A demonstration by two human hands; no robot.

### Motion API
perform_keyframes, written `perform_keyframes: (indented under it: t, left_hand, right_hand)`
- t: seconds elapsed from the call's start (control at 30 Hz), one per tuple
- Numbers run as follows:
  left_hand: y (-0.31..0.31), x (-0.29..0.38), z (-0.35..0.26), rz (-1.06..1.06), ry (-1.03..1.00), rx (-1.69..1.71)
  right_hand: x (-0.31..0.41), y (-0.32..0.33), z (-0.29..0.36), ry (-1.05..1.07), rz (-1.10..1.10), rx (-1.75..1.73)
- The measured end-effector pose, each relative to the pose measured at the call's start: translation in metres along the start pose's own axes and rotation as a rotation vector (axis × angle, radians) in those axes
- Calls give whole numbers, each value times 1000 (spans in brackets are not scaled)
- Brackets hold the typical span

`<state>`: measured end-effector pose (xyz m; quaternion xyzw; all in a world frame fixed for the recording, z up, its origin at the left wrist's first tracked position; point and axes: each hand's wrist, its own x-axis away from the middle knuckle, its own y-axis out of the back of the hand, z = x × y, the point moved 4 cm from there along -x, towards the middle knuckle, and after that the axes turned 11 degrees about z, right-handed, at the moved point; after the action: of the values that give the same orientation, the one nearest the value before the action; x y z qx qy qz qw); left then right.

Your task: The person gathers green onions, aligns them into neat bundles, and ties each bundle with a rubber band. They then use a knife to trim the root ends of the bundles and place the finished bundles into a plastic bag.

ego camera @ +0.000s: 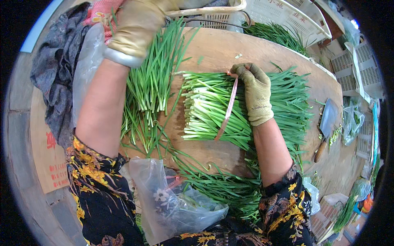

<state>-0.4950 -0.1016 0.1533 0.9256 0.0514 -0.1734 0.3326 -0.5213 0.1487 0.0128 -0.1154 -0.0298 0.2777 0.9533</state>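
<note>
A wide bundle of garlic chives (209, 107) lies across the round wooden board (212, 49), pale cut ends to the left, leaves to the right. A flat pink tie strip (228, 110) crosses it. My right hand (254, 89), in a yellowish work glove, pinches the strip's upper end with thumb and fingers at the bundle's far edge. My left hand (143, 21), also gloved and blurred, is raised at the top left, over a loose pile of chives (154, 73); its fingers are partly cut off by the picture's rim, and its grip cannot be made out.
A broad-bladed knife (328, 118) with a wooden handle lies at the board's right, beside chopped bits. White plastic crates (283, 18) stand behind, with more chives (274, 33). A clear plastic bag (172, 203) and loose chives lie nearest me. Dark grey cloth (58, 67) hangs at the left.
</note>
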Motion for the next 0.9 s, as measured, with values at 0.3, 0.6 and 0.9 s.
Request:
perform_keyframes:
  t: [0.3, 0.6, 0.9]
  left_hand:
    - [-89, 47, 43, 873, 291, -861]
    - [-2, -46, 22, 300, 219, -1992]
    - [-34, -41, 11, 295, 207, -861]
  right_hand:
    - [0, 1, 2, 15, 28, 68]
    - [1, 5, -2, 12, -4, 64]
    - [2, 7, -1, 80, 18, -39]
